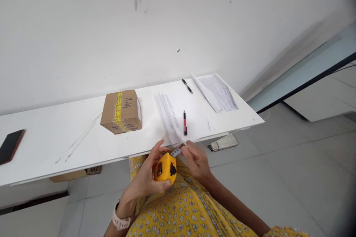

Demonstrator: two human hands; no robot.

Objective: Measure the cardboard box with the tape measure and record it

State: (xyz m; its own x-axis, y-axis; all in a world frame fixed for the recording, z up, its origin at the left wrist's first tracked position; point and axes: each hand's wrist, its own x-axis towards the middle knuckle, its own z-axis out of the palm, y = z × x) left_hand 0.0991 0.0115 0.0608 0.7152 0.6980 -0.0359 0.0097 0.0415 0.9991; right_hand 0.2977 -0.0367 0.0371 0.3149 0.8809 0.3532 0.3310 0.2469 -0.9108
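My left hand (147,176) is wrapped round the yellow case of a tape measure (166,168), in front of the table's near edge. A short length of its blade (176,151) is drawn out to the right. At the end of that blade, my right hand (198,162) pinches the tip between thumb and fingers. Just beyond my hands lies an open notebook (167,113) with a red and black pen (185,123) on its page. A taped cardboard box (128,109) stands on the table to the left of the notebook.
A black pen (187,86) and written sheets (218,90) lie toward the back right of the white table (69,118). A dark phone-like object (11,146) rests at the far left. The wall (83,44) rises directly behind the table.
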